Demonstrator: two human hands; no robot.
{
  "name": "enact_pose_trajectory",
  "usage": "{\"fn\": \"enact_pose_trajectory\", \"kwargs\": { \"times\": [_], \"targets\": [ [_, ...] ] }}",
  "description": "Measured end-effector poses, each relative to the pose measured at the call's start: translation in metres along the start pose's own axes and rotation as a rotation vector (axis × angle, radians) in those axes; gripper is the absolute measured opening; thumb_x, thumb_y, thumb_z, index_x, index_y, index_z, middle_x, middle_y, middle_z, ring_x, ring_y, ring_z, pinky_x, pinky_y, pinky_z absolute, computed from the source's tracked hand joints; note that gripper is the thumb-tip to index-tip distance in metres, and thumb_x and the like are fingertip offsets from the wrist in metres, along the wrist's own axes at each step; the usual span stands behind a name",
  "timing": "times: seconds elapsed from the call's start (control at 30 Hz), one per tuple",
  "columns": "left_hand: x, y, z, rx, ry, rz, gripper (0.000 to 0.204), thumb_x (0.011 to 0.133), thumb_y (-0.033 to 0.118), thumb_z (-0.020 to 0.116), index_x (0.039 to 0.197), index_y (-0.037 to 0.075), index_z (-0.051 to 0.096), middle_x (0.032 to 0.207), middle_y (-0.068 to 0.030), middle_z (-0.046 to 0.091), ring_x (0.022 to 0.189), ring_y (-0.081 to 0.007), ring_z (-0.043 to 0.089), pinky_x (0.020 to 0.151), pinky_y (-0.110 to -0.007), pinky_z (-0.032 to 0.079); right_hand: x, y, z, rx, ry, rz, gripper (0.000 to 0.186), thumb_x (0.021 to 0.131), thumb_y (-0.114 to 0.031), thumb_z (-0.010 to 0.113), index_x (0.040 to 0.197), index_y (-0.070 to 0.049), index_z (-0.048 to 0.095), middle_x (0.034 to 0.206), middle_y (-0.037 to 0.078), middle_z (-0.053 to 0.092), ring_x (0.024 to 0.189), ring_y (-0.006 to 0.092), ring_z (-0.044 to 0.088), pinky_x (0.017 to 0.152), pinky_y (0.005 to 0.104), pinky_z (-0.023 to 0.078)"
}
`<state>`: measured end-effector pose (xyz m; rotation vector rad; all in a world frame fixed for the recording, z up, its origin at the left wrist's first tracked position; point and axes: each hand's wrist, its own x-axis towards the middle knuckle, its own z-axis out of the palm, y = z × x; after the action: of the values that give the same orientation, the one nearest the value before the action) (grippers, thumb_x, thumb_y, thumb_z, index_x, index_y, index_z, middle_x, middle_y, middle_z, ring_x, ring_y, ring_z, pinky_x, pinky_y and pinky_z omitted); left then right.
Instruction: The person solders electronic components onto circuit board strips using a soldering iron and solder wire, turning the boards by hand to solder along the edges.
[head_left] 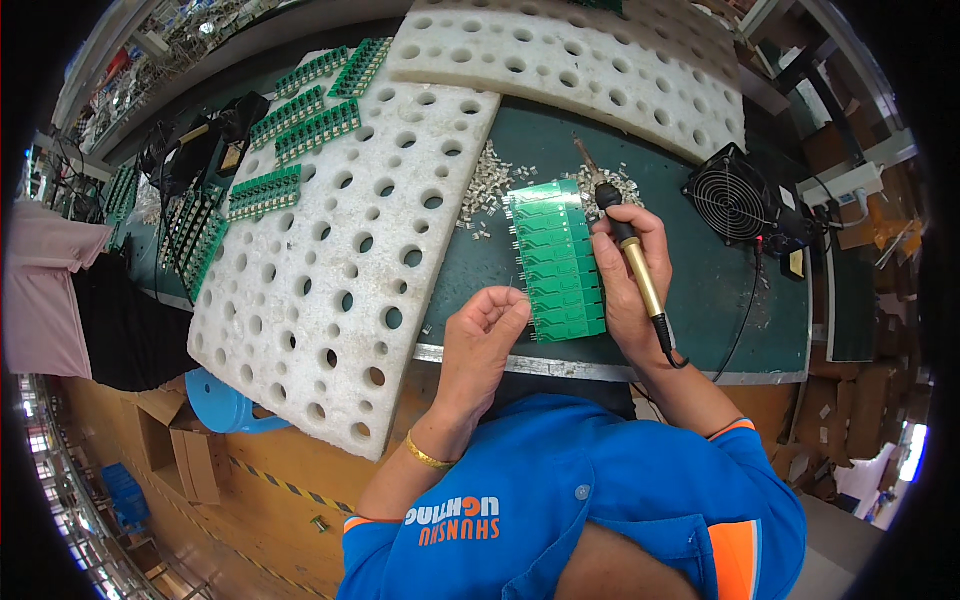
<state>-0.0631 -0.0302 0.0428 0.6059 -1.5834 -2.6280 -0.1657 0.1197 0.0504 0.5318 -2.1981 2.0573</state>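
Your left hand [482, 335] pinches thumb and forefinger together at the left edge of the green rectangular circuit-board panel [560, 265], over the dark green counter [455, 285]; what it grips is unclear. Your right hand [632, 275], curled right of the panel, holds a black-and-gold, pen-shaped soldering iron [641, 272].

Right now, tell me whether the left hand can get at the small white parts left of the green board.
Likely yes: the left hand is beside the green board, and open tabletop leads up to the white parts, though the hand's fingers are pinched.
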Motion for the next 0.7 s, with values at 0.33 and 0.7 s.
{"fn": "enact_pose_trajectory", "kwargs": {
  "times": [0.33, 0.7],
  "targets": [
    [0.005, -0.002, -0.006, -0.058, -0.008, 0.013, 0.011, 0.096, 0.009, 0.064, 0.103, 0.001, 0.063, 0.094, 0.0000, 0.065, 0.085, -0.0033, 0.057, 0.079, -0.019, 0.046, -0.008, -0.003, -0.006, 0.044, -0.025, -0.116, 0.018, 0.096, -0.007, 0.060, 0.114, -0.004, 0.056, 0.097, 0.009, 0.063, 0.078, 0.0131, 0.062, 0.069, 0.0256, 0.050],
    [0.003, 0.001, 0.007, -0.058, 0.026, 0.037, 0.014, 0.094, 0.013, 0.066, 0.104, 0.004, 0.064, 0.086, 0.0051, 0.062, 0.067, 0.0004, 0.043, 0.060, -0.016, 0.032, -0.016, -0.005, -0.017, -0.236, -0.127, -0.392, 0.034, 0.082, 0.004, 0.070, 0.111, -0.005, 0.056, 0.093, 0.011, 0.058, 0.071, 0.0165, 0.059, 0.063, 0.0298, 0.048]
  ]
}}
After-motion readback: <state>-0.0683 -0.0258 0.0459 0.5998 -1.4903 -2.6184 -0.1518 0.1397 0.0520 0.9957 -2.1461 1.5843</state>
